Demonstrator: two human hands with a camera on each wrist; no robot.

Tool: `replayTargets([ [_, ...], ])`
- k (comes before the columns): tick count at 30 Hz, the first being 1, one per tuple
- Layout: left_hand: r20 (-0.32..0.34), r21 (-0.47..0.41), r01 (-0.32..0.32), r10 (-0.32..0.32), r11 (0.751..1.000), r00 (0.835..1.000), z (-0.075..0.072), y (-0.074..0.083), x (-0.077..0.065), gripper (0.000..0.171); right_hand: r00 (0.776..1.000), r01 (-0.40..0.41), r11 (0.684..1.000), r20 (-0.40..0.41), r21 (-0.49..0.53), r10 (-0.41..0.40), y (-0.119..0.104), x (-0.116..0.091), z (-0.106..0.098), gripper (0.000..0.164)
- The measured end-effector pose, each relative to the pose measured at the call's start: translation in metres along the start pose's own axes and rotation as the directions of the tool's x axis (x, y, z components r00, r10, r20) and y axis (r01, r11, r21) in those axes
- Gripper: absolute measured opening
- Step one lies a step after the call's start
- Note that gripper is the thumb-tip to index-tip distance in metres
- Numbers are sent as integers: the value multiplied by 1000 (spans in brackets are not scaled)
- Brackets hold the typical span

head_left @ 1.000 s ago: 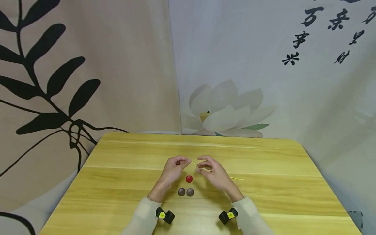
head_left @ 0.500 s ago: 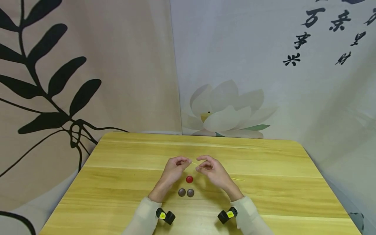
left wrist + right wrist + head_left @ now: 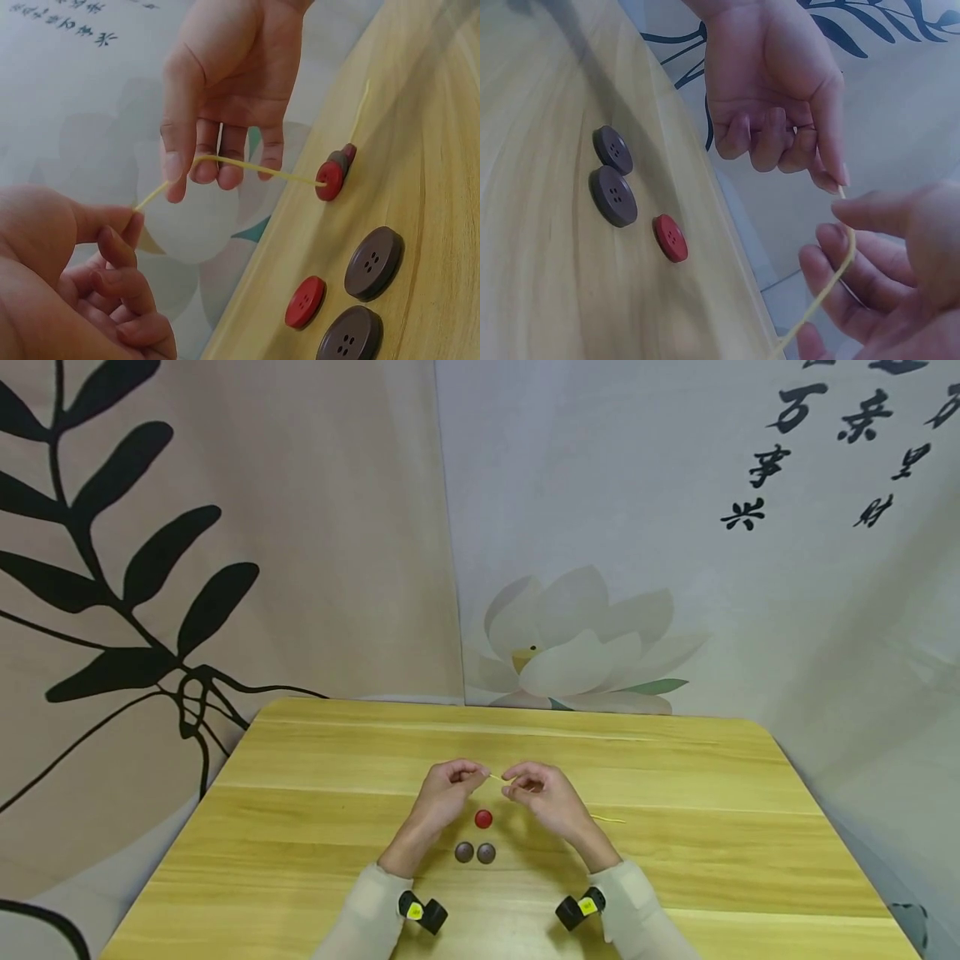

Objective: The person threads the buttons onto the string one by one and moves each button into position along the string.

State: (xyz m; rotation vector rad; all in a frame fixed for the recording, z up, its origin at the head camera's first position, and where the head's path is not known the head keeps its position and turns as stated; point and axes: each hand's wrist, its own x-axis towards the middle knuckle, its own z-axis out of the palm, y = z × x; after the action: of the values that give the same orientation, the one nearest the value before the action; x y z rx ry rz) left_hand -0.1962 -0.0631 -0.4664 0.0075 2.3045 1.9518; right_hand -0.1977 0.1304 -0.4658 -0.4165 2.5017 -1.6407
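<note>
Thumb and forefinger of my left hand (image 3: 444,792) pinch the end of a yellow string (image 3: 247,165). My right hand (image 3: 551,797) pinches the same string a short way along, its thumb tip close to the left fingertips. From there the string runs through a red button (image 3: 326,182), with a grey button (image 3: 343,158) and another small reddish piece behind it; in the head view my right hand hides these. Nearer to me lie a loose red button (image 3: 483,819) and two dark brown buttons, one on the left (image 3: 464,852) and one on the right (image 3: 486,852).
The wooden table (image 3: 315,827) reaches back to a printed curtain (image 3: 570,510). The string's far tail (image 3: 609,819) lies on the table right of my right hand. A black wrist camera (image 3: 429,912) sits on each sleeve.
My right forefinger has come down from a raised position towards the thumb, onto the string. The left hand and the loose buttons have stayed in place.
</note>
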Motion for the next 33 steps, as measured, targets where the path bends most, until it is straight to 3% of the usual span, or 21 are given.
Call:
replayTargets([
  [8, 5, -9, -6, 6, 1000, 1000, 0, -2, 1, 18, 1000, -15, 1000, -26, -8, 15, 3, 0, 2, 12],
  [20, 19, -5, 0, 0, 1000, 1000, 0, -2, 2, 22, 1000, 12, 1000, -1, 29, -12, 4, 1, -1, 11],
  [27, 24, -12, -3, 3, 1000, 1000, 0, -3, 2, 22, 1000, 8, 1000, -12, 6, -8, -36, -13, -6, 13],
  [33, 26, -11, -5, 5, 1000, 1000, 0, -3, 2, 23, 1000, 20, 1000, -3, 12, -20, -31, -11, -6, 15],
])
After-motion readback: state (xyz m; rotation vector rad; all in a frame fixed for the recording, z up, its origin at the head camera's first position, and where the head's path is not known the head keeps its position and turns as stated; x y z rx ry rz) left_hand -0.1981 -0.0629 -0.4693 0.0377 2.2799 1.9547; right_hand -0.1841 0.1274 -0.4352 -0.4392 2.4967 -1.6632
